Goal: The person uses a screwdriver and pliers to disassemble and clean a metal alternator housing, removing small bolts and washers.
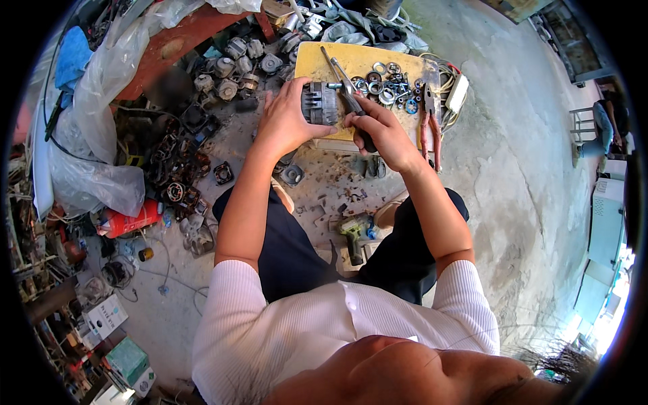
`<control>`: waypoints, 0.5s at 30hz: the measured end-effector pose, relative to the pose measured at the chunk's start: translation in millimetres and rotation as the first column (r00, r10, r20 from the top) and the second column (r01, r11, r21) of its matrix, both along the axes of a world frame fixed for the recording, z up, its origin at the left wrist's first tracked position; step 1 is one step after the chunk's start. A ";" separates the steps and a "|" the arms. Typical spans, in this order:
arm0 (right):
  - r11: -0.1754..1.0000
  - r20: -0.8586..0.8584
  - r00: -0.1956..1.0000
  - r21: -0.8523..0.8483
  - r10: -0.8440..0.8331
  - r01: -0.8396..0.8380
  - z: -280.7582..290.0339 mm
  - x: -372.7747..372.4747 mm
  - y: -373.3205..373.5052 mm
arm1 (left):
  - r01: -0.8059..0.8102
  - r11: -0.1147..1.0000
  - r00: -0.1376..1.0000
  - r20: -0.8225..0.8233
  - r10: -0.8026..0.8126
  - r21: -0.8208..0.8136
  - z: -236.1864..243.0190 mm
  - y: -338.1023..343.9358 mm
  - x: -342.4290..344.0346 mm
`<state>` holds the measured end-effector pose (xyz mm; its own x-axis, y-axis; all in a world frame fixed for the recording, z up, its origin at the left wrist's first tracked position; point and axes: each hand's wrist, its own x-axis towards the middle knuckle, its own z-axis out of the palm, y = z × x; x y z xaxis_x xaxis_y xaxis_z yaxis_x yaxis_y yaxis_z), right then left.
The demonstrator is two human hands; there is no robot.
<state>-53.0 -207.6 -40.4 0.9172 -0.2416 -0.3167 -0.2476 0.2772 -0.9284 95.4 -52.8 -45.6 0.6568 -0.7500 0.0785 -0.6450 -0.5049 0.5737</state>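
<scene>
Yellow tabletop (pixel 374 54) below — tool (pixel 352 102) slants, dark handle (pixel 368 142) toward wearer (pixel 317 317).

A stained, cracked grey floor (pixel 509 182) stretches toward a pale cabinet (pixel 606 219); white light (pixel 624 287) glares just beside it.

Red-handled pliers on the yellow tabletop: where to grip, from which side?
Probably both red handles, from the person's near right: they run back toward the person, slightly splayed, while loose metal parts lie left of the pliers' head.

Left hand (pixel 285 116) cupped, right hand (pixel 383 128) curled
</scene>
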 end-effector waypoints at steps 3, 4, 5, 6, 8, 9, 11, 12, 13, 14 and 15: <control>0.999 -0.002 0.999 0.029 0.033 -0.033 6.3 1.0 -7.0 | 0.034 0.999 0.999 -0.023 -0.034 0.009 -6.4 -2.2 3.1; 0.998 -0.026 0.998 0.010 0.064 -0.064 12.1 2.7 -10.7 | 0.029 1.000 0.999 -0.023 -0.029 0.010 -6.9 -2.4 3.9; 0.996 -0.053 0.994 -0.009 0.093 -0.094 18.7 5.6 -15.4 | 0.025 1.000 0.999 -0.024 -0.025 0.010 -6.0 -2.4 4.8; 0.992 -0.085 0.989 -0.024 0.121 -0.123 24.5 7.7 -18.1 | 0.022 1.000 0.999 -0.031 -0.022 0.012 -6.9 -2.1 4.0; 0.983 -0.241 0.967 -0.137 0.085 -0.120 43.4 14.9 -19.6 | 0.023 1.000 0.999 -0.038 -0.023 -0.007 -5.0 -1.2 3.0; 0.968 -0.301 0.948 -0.190 0.103 -0.166 55.0 18.7 -20.7 | 0.020 0.999 0.999 -0.034 -0.021 -0.028 -7.4 -0.8 2.4; 0.918 -0.390 0.902 -0.260 0.185 -0.300 65.0 29.0 -29.6 | 0.018 0.998 1.000 -0.025 -0.019 -0.052 -9.7 0.1 2.4; 0.901 -0.427 0.886 -0.289 0.180 -0.323 73.0 34.0 -29.5 | 0.022 0.998 0.999 -0.023 -0.024 -0.055 -11.3 0.5 1.6; 0.884 -0.464 0.869 -0.315 0.175 -0.346 84.5 39.6 -27.3 | 0.026 0.998 0.999 -0.022 -0.027 -0.058 -12.7 0.8 1.2; 0.864 -0.499 0.850 -0.340 0.168 -0.370 92.3 46.2 -27.2 | 0.022 0.997 1.000 -0.018 -0.024 -0.079 -14.2 0.8 1.9; 0.820 -0.562 0.799 -0.339 0.215 -0.460 92.8 52.9 -37.8 | 0.030 0.995 0.999 -0.017 -0.031 -0.098 -16.6 -1.3 1.4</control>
